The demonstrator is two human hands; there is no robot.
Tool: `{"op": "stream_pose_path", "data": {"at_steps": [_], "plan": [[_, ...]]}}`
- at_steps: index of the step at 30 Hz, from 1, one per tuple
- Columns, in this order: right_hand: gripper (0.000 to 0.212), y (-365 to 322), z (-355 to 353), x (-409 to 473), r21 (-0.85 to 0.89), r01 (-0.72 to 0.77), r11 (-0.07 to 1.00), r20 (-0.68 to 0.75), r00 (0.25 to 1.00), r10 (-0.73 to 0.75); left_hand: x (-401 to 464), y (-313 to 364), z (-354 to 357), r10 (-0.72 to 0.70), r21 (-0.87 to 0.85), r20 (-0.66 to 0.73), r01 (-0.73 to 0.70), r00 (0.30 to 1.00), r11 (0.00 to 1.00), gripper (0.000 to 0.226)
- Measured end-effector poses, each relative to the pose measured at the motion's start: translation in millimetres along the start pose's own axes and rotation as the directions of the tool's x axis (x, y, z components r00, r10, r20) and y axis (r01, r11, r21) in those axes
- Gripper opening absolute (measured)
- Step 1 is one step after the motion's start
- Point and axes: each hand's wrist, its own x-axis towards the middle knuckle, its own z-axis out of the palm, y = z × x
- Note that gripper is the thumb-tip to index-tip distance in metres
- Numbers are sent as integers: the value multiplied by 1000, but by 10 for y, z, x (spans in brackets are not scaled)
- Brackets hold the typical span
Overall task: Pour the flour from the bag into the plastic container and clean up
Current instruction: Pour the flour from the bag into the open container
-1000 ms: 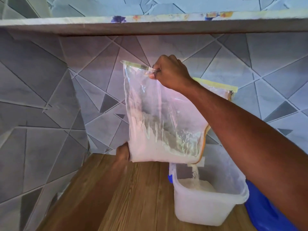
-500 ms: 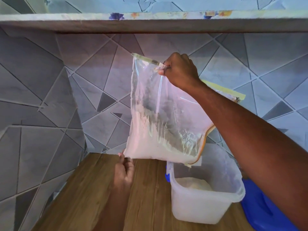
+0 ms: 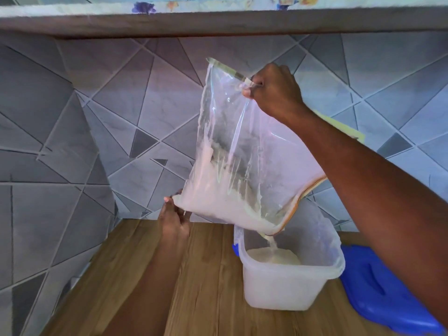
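Observation:
A clear zip bag partly full of white flour hangs tilted over a translucent plastic container on the wooden counter. My right hand grips the bag's upper sealed edge. My left hand pinches the bag's lower left corner and holds it up. A thin stream of flour falls from the bag's lower right opening onto the flour pile inside the container.
A blue lid lies on the counter to the right of the container. The wooden counter meets grey tiled walls at the left and back. A shelf hangs overhead.
My left hand has risen back to the bag's lower left corner and lifted it. The bag tilts more toward the container, and flour streams out again.

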Motion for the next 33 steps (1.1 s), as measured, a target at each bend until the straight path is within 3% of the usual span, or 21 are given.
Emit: {"op": "stream_pose_path", "data": {"at_steps": [9, 12, 15, 18, 21, 29, 31, 33], "plan": [[31, 234, -29, -69, 49, -111, 993, -87, 990, 115, 46, 14, 219, -44, -25, -83, 42, 996, 999, 33], [30, 265, -26, -77, 55, -109, 993, -21, 994, 110, 54, 10, 237, -79, -29, -117, 76, 990, 997, 43], [31, 283, -64, -86, 66, -118, 991, -84, 989, 123, 44, 4, 289, -53, -13, -96, 52, 994, 999, 40], [28, 293, -89, -113, 50, -78, 996, -29, 996, 80, 12, -4, 296, -57, -28, -155, 53, 986, 998, 41], [31, 347, -109, -150, 74, -118, 990, -114, 985, 126, 9, 20, 314, -75, -22, -139, 73, 987, 997, 41], [30, 421, -198, -158, 108, -92, 990, -68, 993, 100, -58, 24, 367, -89, 38, -194, 98, 977, 994, 45], [45, 445, -225, -160, 96, -59, 994, 7, 998, 59, -94, 8, 382, -68, 81, -264, 92, 962, 992, 47], [39, 499, -249, -143, 114, -63, 991, -16, 998, 65, -124, -10, 390, -48, 96, -278, 78, 959, 992, 47]]}}
